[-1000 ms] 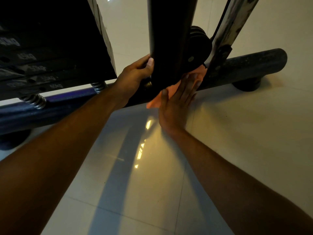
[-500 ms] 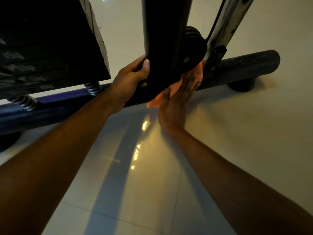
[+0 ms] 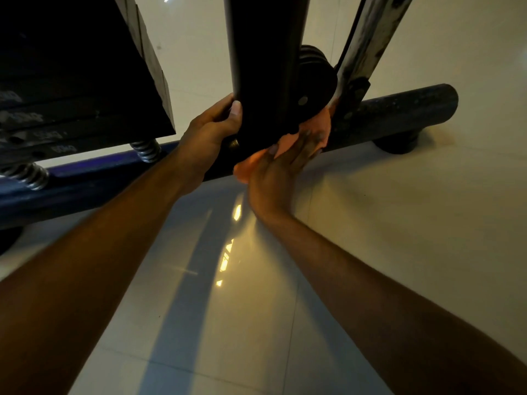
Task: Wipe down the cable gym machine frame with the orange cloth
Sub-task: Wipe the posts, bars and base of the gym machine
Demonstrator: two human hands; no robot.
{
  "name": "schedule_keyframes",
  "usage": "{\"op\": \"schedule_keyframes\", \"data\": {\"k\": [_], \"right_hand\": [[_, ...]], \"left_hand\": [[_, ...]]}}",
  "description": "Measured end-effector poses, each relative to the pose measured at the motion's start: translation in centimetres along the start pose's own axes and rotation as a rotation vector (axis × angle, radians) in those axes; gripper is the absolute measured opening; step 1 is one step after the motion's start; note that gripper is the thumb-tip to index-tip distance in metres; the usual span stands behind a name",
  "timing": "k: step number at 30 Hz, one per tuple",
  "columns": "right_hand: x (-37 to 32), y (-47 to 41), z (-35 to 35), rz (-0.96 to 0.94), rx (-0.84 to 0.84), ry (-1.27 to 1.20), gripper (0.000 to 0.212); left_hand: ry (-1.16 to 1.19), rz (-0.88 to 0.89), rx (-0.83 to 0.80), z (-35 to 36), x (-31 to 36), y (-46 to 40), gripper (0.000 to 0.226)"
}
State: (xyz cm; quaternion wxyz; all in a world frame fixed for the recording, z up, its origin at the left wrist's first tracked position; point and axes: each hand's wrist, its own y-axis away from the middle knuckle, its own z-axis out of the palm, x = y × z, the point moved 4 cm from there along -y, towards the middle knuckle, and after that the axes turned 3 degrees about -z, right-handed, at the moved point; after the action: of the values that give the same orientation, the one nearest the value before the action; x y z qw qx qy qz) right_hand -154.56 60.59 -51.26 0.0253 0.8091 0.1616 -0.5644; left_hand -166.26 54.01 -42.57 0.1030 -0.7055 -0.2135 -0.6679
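Pressing the orange cloth (image 3: 313,129) flat against the foot of the black upright post (image 3: 265,67), my right hand (image 3: 276,175) keeps its fingers straight on top; the cloth runs diagonally, up-right toward the pulley (image 3: 316,81). Since a second ago it has bunched higher under my fingertips. My left hand (image 3: 211,132) still grips the post, thumb curled round its edge, above the base bar (image 3: 399,112)

Pale numbers are printed on the weight plates (image 3: 51,121), left of the left hand (image 3: 211,132), but they are too blurred to read.
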Motion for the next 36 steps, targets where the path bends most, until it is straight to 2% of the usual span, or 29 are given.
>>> {"op": "schedule_keyframes", "data": {"k": [3,6,7,9,13,17,19,22,25,27,30,32,36], "right_hand": [[-1.6,1.1,0.8,-0.099,-0.08,0.026,0.094],[0.5,0.5,-1.1,-0.393,-0.097,0.298,0.089],[1.5,0.0,-1.8,-0.429,-0.108,0.363,0.087],[2.6,-0.9,-2.9,-0.396,-0.114,0.367,0.084],[0.3,-0.7,-1.9,-0.272,-0.108,0.192,0.085],[1.5,-0.9,-2.6,-0.363,-0.217,0.397,0.085],[2.9,-1.8,-4.4,-0.451,-0.214,0.485,0.082],[1.8,-2.2,-5.1,-0.455,-0.15,0.406,0.081],[0.2,-0.9,-3.5,-0.421,-0.165,0.286,0.083],[1.0,-1.3,-3.9,-0.4,-0.208,0.355,0.086],[3.1,-2.7,-5.4,-0.504,-0.215,0.548,0.075],[2.6,-2.9,-5.4,-0.42,-0.19,0.467,0.074],[0.6,-1.5,-4.2,-0.27,-0.27,0.244,0.076]], "left_hand": [[-0.003,0.005,0.008,0.0,0.1,0.1,0.045],[0.022,-0.001,0.032,0.2,0.1,0.2,0.044],[0.024,0.003,0.044,0.3,0.1,0.3,0.045],[-0.007,0.024,0.07,0.5,0.2,0.5,0.046],[-0.032,0.06,0.085,1.1,0.3,0.9,0.044],[-0.033,0.062,0.107,1.1,0.3,1.0,0.045],[-0.047,0.062,0.119,1.2,0.4,1.1,0.045],[-0.067,0.069,0.134,1.4,0.6,1.3,0.045],[-0.076,0.073,0.138,1.6,0.7,1.4,0.044],[-0.071,0.066,0.139,1.8,0.7,1.5,0.041],[-0.075,0.054,0.163,2.0,0.8,1.7,0.042],[-0.08,0.047,0.17,2.1,0.9,1.8,0.038],[-0.074,0.043,0.186,2.2,0.8,1.9,0.041]]}}
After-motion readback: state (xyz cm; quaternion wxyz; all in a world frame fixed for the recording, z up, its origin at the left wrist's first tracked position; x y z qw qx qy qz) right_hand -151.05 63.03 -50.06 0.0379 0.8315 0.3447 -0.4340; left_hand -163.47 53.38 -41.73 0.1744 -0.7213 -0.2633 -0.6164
